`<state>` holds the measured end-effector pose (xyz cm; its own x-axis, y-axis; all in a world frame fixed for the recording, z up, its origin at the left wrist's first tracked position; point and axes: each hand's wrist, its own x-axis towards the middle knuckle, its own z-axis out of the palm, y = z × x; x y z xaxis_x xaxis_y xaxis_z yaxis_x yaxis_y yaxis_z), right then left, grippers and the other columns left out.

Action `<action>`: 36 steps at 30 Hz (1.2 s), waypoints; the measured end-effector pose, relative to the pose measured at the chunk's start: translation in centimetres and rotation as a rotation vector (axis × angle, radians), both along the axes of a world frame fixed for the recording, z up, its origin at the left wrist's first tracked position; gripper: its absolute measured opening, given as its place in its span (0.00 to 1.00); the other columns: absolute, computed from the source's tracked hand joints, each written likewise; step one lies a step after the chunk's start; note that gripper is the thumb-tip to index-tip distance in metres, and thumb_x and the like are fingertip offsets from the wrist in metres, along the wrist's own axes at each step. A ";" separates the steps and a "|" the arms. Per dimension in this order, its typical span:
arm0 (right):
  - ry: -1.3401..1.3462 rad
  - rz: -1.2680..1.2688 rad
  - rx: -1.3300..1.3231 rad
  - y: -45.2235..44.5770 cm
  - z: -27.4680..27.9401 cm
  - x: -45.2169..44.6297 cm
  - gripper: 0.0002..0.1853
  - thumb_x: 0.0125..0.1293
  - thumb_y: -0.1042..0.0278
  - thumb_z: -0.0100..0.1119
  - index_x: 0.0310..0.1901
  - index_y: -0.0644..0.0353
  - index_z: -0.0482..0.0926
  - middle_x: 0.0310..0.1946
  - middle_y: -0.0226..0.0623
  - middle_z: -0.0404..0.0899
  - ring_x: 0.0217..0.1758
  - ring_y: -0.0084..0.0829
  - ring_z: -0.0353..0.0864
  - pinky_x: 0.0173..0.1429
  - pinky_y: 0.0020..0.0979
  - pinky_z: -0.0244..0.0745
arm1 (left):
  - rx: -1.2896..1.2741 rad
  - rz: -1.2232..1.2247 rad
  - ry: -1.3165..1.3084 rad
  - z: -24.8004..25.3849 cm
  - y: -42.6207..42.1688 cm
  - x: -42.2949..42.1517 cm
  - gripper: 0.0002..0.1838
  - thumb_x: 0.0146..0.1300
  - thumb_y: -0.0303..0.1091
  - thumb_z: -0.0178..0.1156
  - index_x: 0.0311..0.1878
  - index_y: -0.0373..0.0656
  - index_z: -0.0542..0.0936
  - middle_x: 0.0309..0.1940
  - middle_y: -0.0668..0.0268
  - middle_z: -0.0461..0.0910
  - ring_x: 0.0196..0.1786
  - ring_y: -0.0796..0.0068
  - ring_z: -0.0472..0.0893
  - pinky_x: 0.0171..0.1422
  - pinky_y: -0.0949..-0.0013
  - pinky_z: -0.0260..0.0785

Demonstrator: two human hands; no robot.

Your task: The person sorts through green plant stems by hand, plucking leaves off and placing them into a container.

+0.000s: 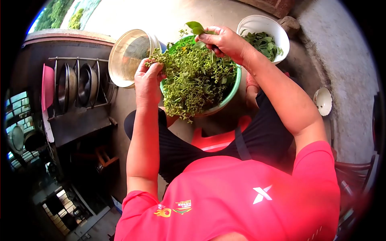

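In front of my knees stands a green basin [237,86] heaped with sprigs of small green berries [193,82]. My left hand [148,78] is closed at the basin's left side, its thumb and fingers pinching a berry sprig [155,57]. Over the far right rim, my right hand [221,41] pinches green leaves [196,28] between thumb and fingers. To the right of that hand is a white bucket [283,34] with loose green leaves [263,45] inside. A translucent tub [128,60] lies tipped beyond my left hand.
At the left, a metal rack [78,59] holds pans [86,84] and a pink basin [48,86]. A small white bowl [323,101] is on the right by the concrete wall edge. Beneath me is a red stool [213,140]. A stone [288,26] sits behind the bucket.
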<state>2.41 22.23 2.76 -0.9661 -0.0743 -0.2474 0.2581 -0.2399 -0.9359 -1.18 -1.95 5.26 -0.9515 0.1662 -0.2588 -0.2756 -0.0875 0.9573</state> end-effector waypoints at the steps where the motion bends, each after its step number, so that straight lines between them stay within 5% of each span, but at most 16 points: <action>1: 0.010 0.025 0.003 -0.5 0.2 0.4 0.14 0.65 0.55 0.58 0.46 0.55 0.78 0.21 0.19 0.65 0.18 0.11 0.57 0.21 0.17 0.52 | 0.063 0.005 -0.039 0.1 -0.2 0.3 0.09 0.57 0.22 0.58 0.38 0.45 0.72 0.30 0.70 0.75 0.28 0.80 0.74 0.30 0.75 0.69; 7: 0.025 0.042 0.067 -1.4 0.6 0.8 0.16 0.63 0.54 0.60 0.48 0.52 0.76 0.25 0.19 0.74 0.23 0.10 0.66 0.23 0.16 0.55 | 0.322 0.001 -0.244 -0.4 -1.9 1.3 0.08 0.57 0.24 0.55 0.39 0.45 0.71 0.37 0.67 0.75 0.37 0.71 0.75 0.36 0.64 0.70; 11: -0.046 -0.018 0.046 -0.9 -0.6 0.2 0.15 0.63 0.55 0.60 0.48 0.53 0.76 0.25 0.18 0.76 0.22 0.10 0.64 0.23 0.16 0.56 | 0.687 -0.007 -0.555 -0.1 -3.2 1.2 0.09 0.55 0.25 0.54 0.41 0.41 0.71 0.38 0.61 0.75 0.35 0.66 0.70 0.37 0.66 0.65; 14: -0.053 -0.031 0.062 -1.5 -0.7 0.3 0.14 0.63 0.56 0.60 0.46 0.52 0.76 0.25 0.17 0.76 0.21 0.09 0.63 0.21 0.15 0.54 | 0.860 -0.022 -0.602 -0.7 -4.0 1.2 0.18 0.53 0.26 0.55 0.49 0.36 0.70 0.41 0.58 0.73 0.37 0.66 0.69 0.38 0.66 0.65; 18: 0.032 0.139 -0.049 -3.4 -0.5 1.1 0.12 0.61 0.56 0.63 0.43 0.50 0.77 0.21 0.16 0.73 0.17 0.08 0.60 0.18 0.15 0.50 | 0.984 -0.041 -0.547 -1.0 -3.2 1.5 0.17 0.52 0.27 0.54 0.47 0.35 0.71 0.39 0.59 0.72 0.36 0.68 0.66 0.37 0.70 0.63; 27: 0.087 0.167 -0.126 -5.3 -0.5 1.4 0.09 0.61 0.64 0.63 0.43 0.52 0.80 0.25 0.15 0.75 0.23 0.07 0.66 0.27 0.12 0.59 | 1.067 0.051 -0.607 -2.5 -0.8 3.1 0.07 0.62 0.31 0.50 0.40 0.39 0.73 0.33 0.65 0.73 0.31 0.74 0.67 0.31 0.72 0.63; 36: 0.060 0.131 -0.059 -3.9 1.0 1.5 0.13 0.60 0.57 0.65 0.44 0.51 0.82 0.23 0.16 0.75 0.20 0.08 0.64 0.23 0.15 0.58 | 1.050 0.057 -0.553 -2.7 0.0 4.1 0.07 0.62 0.29 0.51 0.41 0.37 0.72 0.32 0.66 0.71 0.28 0.76 0.64 0.28 0.76 0.61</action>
<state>3.92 18.30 3.77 -0.9600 -0.2138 -0.1807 0.2348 -0.2631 -0.9358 2.88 -1.97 2.52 -0.7664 0.5032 -0.3993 -0.5993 -0.7839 0.1626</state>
